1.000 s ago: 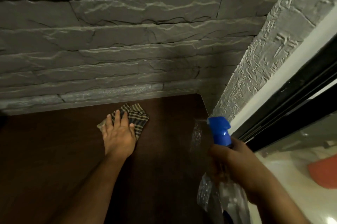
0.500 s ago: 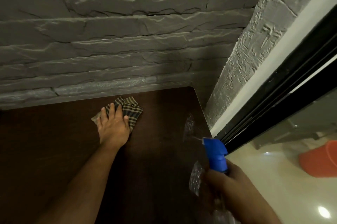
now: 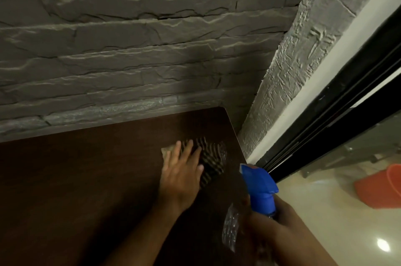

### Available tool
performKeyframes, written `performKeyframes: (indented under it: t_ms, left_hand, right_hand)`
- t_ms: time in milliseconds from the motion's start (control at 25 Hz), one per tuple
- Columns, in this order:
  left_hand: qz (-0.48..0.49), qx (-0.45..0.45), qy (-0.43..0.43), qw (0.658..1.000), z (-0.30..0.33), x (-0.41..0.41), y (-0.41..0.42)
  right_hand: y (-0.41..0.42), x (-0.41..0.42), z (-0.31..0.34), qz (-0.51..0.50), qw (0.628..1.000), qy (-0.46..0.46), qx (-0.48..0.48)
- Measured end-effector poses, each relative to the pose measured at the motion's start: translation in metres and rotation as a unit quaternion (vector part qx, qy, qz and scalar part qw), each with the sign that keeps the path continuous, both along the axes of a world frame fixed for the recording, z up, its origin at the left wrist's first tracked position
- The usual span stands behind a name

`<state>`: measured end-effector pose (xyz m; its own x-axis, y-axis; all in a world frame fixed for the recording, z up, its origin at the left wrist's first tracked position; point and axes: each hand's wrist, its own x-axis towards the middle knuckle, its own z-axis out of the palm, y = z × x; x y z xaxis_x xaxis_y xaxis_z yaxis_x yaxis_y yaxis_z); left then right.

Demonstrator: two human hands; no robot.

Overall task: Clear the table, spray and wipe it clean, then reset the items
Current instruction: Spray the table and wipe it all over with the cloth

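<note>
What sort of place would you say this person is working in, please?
Probably a home or small eatery, at a corner by a sliding glass door. A dark wooden table stands against a grey stone-effect wall; beside it runs a black door frame, with glossy floor tiles and an orange bucket beyond.

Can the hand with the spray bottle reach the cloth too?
Probably, but not to grab it: the right hand grips the spray bottle, and the left hand already presses on the cloth nearby.

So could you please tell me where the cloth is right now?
In the head view, the cloth lies on the table near its far right corner, under the left hand, just beyond the spray bottle.
</note>
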<state>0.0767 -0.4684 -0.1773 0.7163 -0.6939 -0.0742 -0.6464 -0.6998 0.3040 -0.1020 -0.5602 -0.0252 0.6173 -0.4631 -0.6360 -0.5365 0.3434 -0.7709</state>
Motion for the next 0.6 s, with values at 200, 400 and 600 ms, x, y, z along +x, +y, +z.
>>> performKeyframes:
  t_ms: [200,400,600]
  left_hand:
    - [0.161,0.006,0.001,0.987,-0.008,0.065,-0.061]
    - [-0.12,-0.053,-0.023,0.991,-0.015,-0.051,-0.028]
    - [-0.167,-0.014,-0.045,0.985,-0.009,0.046,-0.1]
  right_hand:
    - [0.0,0.004,-0.003,-0.001,1.0,0.003,-0.003]
    - [0.005,0.012,-0.002,-0.012,0.998,-0.007,-0.066]
    - [-0.008,0.01,-0.006,-0.017,0.999,-0.007,-0.041]
